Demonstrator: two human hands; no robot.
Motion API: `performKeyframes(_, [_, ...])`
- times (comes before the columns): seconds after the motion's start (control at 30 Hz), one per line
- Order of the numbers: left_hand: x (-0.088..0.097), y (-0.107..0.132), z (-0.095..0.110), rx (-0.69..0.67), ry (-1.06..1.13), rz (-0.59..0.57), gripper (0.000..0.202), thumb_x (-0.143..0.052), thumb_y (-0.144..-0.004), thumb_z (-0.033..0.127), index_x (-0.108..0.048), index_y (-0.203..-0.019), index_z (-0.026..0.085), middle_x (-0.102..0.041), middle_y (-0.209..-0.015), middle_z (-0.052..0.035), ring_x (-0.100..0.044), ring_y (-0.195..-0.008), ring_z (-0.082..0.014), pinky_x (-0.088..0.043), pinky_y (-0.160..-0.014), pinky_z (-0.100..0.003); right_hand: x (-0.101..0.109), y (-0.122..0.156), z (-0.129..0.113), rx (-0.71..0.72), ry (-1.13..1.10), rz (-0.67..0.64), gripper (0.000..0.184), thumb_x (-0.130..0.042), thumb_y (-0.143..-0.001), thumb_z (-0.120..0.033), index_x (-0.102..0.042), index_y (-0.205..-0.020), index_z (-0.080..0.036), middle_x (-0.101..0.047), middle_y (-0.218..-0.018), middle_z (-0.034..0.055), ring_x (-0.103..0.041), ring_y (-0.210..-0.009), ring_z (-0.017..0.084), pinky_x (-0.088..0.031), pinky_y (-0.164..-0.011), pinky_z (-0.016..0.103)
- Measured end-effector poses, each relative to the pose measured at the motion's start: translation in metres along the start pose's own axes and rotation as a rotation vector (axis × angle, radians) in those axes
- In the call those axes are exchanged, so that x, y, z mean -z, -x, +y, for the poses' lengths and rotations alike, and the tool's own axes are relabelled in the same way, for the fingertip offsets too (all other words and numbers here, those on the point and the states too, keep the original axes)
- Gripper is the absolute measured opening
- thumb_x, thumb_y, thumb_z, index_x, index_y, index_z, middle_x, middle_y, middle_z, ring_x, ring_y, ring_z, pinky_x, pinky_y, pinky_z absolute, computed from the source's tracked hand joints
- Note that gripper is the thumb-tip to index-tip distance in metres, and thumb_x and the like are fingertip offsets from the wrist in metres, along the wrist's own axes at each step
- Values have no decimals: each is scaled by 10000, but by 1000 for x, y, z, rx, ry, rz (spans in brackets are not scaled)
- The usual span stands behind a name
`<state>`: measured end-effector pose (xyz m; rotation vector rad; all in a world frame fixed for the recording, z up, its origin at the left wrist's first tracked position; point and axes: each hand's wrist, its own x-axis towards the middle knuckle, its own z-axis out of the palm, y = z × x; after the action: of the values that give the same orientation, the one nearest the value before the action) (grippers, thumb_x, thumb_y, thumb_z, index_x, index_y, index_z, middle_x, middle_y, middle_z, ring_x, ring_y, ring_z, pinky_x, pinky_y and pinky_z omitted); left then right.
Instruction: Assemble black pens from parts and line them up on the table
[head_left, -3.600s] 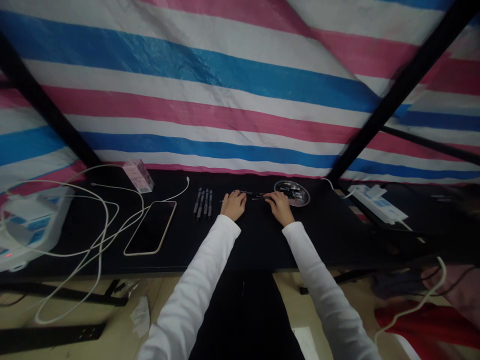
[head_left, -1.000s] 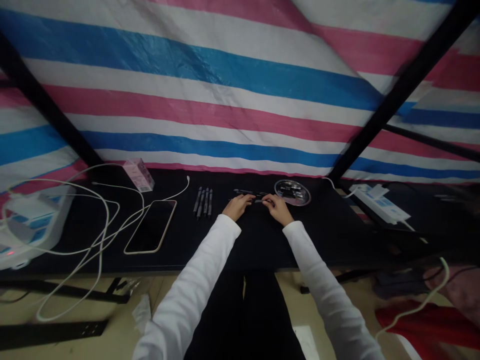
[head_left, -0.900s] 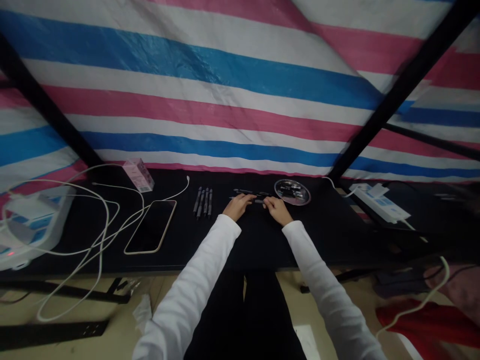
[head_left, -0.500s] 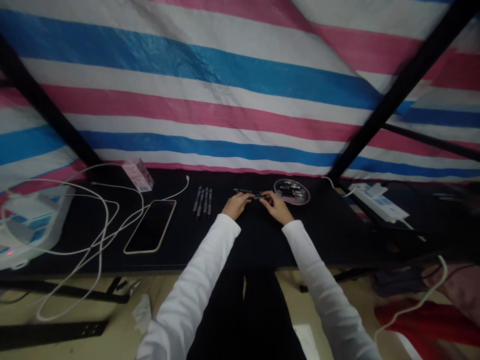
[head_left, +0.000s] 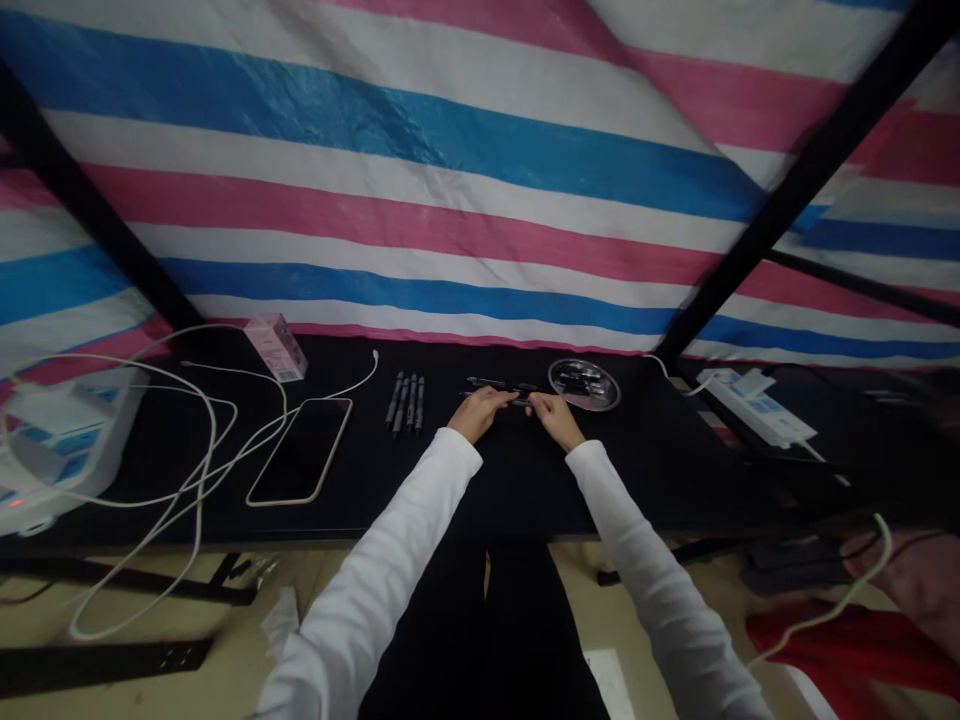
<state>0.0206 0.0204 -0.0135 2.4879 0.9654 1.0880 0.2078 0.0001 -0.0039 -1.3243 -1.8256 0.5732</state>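
Note:
Just left of the round tray, both of my hands are pinched close together over the black tabletop [head_left: 502, 490]. My left hand [head_left: 480, 412] has its thumb and fingers on a dark pen [head_left: 520, 402], and my right hand [head_left: 553, 418] grips the pen's other end. The fingers hide much of it. Behind my left fingers another slim dark pen piece [head_left: 484, 382] lies on the table. Several grey pens [head_left: 406, 404] lie side by side to the left. On the right, the shiny round tray [head_left: 616, 392] holds several small dark pen parts [head_left: 581, 378].
A phone [head_left: 301, 452] and a pink box [head_left: 276, 347] lie left, among looping white cables [head_left: 201, 478]. Power strips sit at the far left [head_left: 112, 440] and right [head_left: 757, 405]. A striped sheet [head_left: 420, 230] hangs behind the table, with black frame posts [head_left: 757, 230].
My right fingers have curled in tighter, and my left fingers have shifted slightly right along the pen. The pens, tray and phone have stayed in place.

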Motion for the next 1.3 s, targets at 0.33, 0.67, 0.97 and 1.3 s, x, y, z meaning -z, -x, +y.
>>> performKeyframes(0.33, [2, -2, -8, 99, -10, 5, 318, -471, -845, 139, -598, -1119, 240, -629, -970, -37, -592, -942, -123, -472, -894, -279, 0, -1, 0, 95, 94, 22, 331, -433, -849, -461, -599, -951, -193, -576, -693, 9, -488, -573, 127, -372, -585, 247])
performKeyframes(0.67, [-2, 3, -4, 46, 45, 6, 505, -374, -839, 47, -443, -1289, 263, -577, -937, -27, -600, -874, -87, -496, -868, -272, -4, 1, 0, 61, 83, 53, 394, -381, -873, -428, -551, -625, -174, -527, -557, -3, -458, -512, 119, -332, -542, 243])
performKeyframes(0.97, [3, 0, -4, 149, -26, -43, 458, -436, -844, 92, -468, -1273, 248, -611, -1009, -43, -596, -962, -125, -479, -887, -271, -8, -1, 5, 69, 104, 14, 358, -387, -868, -477, -602, -909, -195, -582, -699, 14, -523, -625, 139, -395, -634, 256])
performKeyframes(1.3, [-1, 1, -5, 104, -38, -23, 426, -449, -843, 97, -506, -1239, 243, -613, -1028, -41, -582, -996, -125, -465, -910, -272, -8, -2, 4, 86, -69, 47, 181, -532, -795, -310, -608, -883, -171, -639, -818, 49, -566, -711, 155, -415, -659, 261])
